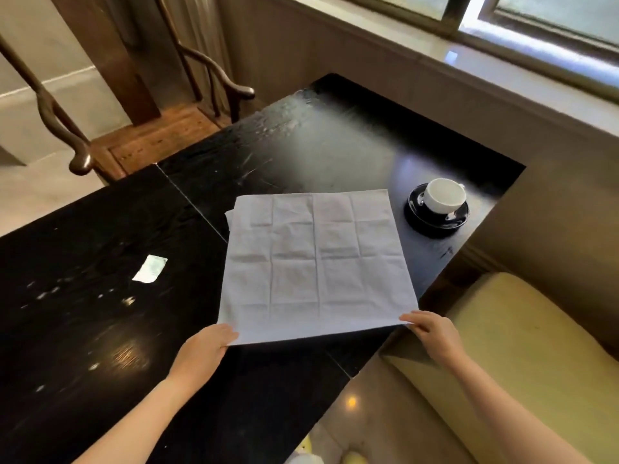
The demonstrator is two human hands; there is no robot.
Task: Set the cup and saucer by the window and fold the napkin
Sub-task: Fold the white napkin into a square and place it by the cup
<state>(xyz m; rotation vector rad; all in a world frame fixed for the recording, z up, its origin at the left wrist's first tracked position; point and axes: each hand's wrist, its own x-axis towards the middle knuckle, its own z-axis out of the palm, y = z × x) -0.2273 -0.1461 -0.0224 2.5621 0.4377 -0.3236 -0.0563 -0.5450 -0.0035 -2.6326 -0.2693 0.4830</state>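
Napkin (315, 262), white, lies spread out on the dark glossy surface (100, 262), with a grid of fold creases across it. Its near edge is held at both corners. Left hand (204, 346) grips the near left corner, fingers curled at the cloth edge. Right hand (432, 333) pinches the near right corner with the fingertips. The near edge looks lifted a little off the surface, with shadow under it; the rest lies flat. At the far left corner a second layer of cloth peeks out from underneath.

Small white slip of paper (150, 269) lies on the surface to the left of the napkin, well apart from it. Yellow cushioned seat (519, 329) is beside the surface on the right.

Cup (445, 195), white, sits on a dark saucer (435, 222) at the far right of the surface, just beyond the napkin's far right corner and not touching it. Can't tell if anything is in the cup.

Wooden chair (160, 139) stands past the far left edge of the surface. Window sill (469, 58) and window (552, 21) run along the wall beyond the far end.
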